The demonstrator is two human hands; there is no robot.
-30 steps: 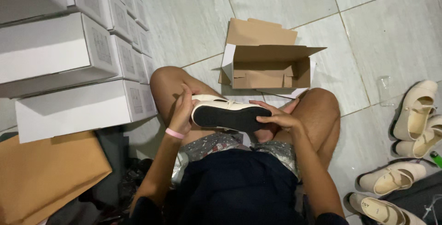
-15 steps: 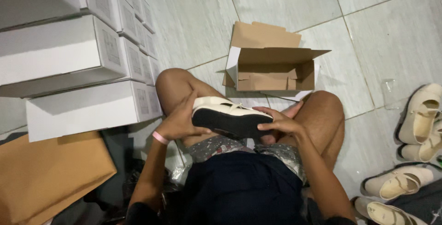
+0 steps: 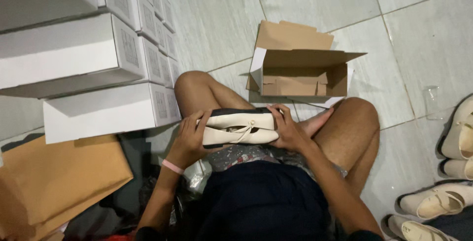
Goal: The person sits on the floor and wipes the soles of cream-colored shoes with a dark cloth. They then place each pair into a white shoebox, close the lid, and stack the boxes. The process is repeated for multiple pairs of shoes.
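White shoe boxes stacked left, grey end labels; open brown cardboard box on floor ahead; brown paper bag lower left.

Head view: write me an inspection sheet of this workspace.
Surface: pale tiled floor.
Job's things: pair of cream shoes held together over the lap; open cardboard box lying on its side ahead.
Clutter: stacked white boxes at left; brown cardboard sheet; more cream shoes at right.
Grippers: left hand and right hand grip the pair's ends.
Cables: nothing seen.
Surroundings: nothing seen beyond the floor.
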